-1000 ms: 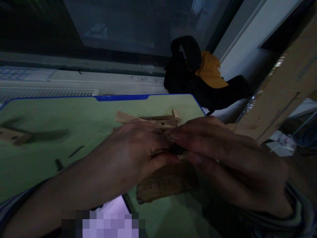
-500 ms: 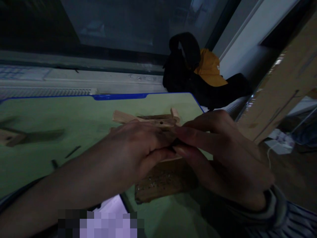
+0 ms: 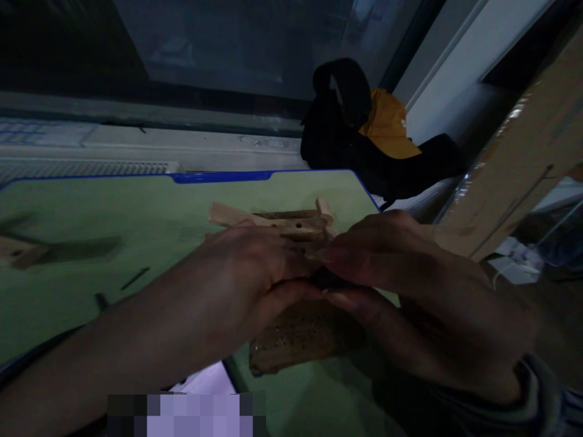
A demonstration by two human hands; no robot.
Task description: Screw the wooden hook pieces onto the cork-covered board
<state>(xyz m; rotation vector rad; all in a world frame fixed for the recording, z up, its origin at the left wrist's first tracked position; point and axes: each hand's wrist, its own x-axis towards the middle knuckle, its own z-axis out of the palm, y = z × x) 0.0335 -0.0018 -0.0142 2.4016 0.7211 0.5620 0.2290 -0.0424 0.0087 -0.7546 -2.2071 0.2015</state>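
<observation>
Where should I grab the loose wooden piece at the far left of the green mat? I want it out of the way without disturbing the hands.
Probably across the pale blocky end of the wooden piece, coming from the left edge of the green mat. That end looks thick and free, and it lies well away from the left hand, the right hand and the wooden assembly. The dim light hides its exact outline.

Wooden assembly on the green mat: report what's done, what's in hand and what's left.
Done: several pale strips of the wooden assembly already sit joined in a frame. In hand: the left hand and right hand meet over it, fingertips pinching a small dark part too hidden to identify. Left: a loose wooden piece and two small dark pins lie unused on the green mat.
</observation>
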